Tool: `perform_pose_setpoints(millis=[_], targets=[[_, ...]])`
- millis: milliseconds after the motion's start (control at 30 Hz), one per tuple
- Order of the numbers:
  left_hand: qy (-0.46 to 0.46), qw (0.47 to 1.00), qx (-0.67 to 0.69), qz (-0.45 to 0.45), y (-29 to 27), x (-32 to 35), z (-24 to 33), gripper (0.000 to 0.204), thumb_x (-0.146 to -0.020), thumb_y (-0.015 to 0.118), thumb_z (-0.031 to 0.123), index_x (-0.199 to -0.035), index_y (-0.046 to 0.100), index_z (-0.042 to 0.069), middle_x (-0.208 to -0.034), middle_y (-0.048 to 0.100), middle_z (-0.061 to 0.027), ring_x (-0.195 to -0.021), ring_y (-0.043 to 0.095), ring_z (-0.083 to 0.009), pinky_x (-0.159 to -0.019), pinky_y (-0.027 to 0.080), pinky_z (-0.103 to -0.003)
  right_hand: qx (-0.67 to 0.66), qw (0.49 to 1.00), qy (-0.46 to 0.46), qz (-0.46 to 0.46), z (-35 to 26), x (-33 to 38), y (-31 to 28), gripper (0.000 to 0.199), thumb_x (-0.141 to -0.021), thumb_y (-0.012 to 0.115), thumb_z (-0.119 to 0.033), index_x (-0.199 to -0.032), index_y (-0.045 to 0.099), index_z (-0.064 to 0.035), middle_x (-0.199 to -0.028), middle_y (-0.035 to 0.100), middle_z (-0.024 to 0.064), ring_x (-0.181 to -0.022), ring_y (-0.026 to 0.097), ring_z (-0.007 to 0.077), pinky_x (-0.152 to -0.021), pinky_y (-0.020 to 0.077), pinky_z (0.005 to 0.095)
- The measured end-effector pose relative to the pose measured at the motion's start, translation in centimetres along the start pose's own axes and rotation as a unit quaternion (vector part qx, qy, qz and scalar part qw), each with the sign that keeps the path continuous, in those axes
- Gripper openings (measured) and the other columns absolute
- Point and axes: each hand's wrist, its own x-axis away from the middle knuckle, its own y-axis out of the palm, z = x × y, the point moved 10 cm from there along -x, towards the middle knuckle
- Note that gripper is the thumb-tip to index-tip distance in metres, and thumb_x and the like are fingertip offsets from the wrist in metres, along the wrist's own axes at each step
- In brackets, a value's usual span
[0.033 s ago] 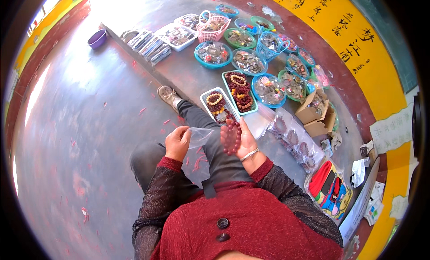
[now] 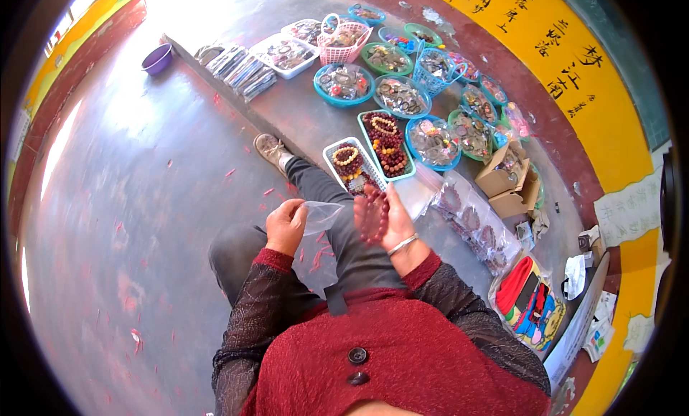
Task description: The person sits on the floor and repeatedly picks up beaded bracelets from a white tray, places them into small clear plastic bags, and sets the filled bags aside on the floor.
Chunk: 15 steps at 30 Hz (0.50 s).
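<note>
Between the thumb and fingers of my left hand [image 2: 286, 227] is pinched a clear plastic bag [image 2: 323, 217], which spreads out to the right over my leg. My right hand [image 2: 396, 226], with a silver bangle [image 2: 402, 244] at its wrist, holds a dark red beaded bracelet [image 2: 373, 216]. The bracelet hangs in a loop against the palm, just right of the bag and apart from it. Past my hands, a white basket [image 2: 328, 155] and a pale green tray [image 2: 411, 168] contain more beaded bracelets. Clear plastic sheeting [image 2: 418, 194] lies right of my right hand.
Blue and green basins [image 2: 318, 95] and a pink basket [image 2: 339, 55] of small goods crowd the raised ledge. An open cardboard box [image 2: 497, 180] stands at right, near bagged bracelets [image 2: 474, 219]. Farther left are stacked flat packets [image 2: 244, 72] and a purple basin [image 2: 157, 60].
The beaded bracelet hangs slightly higher and has turned a little in my right hand. My left hand keeps its pinch on the plastic bag.
</note>
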Motion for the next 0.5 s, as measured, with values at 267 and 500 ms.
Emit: perform_pose_setpoints(millis=[267,500], targets=[[0.008,1.0,-0.013,0.006,0.1,0.1,-0.1,0.016,-0.079,0.062,0.01,-0.092,0.065,0.0,-0.066,0.061,-0.0018,-0.053,0.053,-0.0068,-0.05,0.044,-0.023,0.113,0.985,0.127,0.028,2.8,4.2,-1.1,0.032,-0.087,0.056,-0.011,-0.117,0.046,-0.0107,-0.108,0.057,0.0187,-0.101,0.058,0.0341,-0.083,0.0487,0.0523],[0.029,0.997,-0.064,0.011,-0.5,0.4,1.5,0.016,-0.079,0.063,0.012,-0.091,0.065,0.001,-0.066,0.062,-0.0053,-0.057,0.056,-0.0097,-0.055,0.046,-0.025,0.349,0.926,0.131,-0.051,1.6,6.4,4.3,0.046,-0.082,0.054,-0.001,-0.125,0.037,-0.0035,-0.111,0.056,0.0156,-0.082,0.065,0.0249,-0.064,0.0552,0.0304]])
